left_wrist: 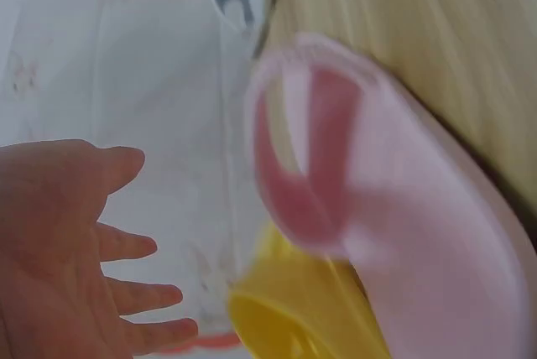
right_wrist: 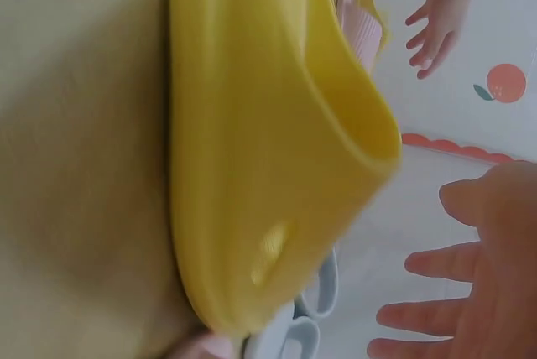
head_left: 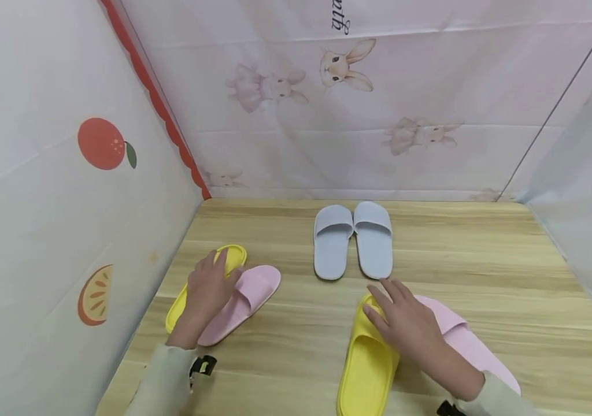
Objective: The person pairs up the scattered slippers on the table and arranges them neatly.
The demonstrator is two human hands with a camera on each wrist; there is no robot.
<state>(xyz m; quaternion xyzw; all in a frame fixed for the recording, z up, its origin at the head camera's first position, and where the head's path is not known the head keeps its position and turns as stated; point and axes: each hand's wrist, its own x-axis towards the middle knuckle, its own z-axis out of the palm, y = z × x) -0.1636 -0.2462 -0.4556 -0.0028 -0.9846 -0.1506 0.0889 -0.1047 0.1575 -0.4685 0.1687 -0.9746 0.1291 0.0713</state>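
Loosely spread, empty, the left hand (head_left: 210,289) hovers over a yellow slipper (head_left: 233,258) and pink slipper (head_left: 255,287) left of the grey slippers (head_left: 332,254); likewise the right hand (head_left: 409,323), over another yellow slipper (head_left: 366,372) before them. Script (head_left: 337,17) behind: “nth”.

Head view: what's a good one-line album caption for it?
A left hand and right hand above yellow slippers and pink slippers, with pale gray slippers beyond.
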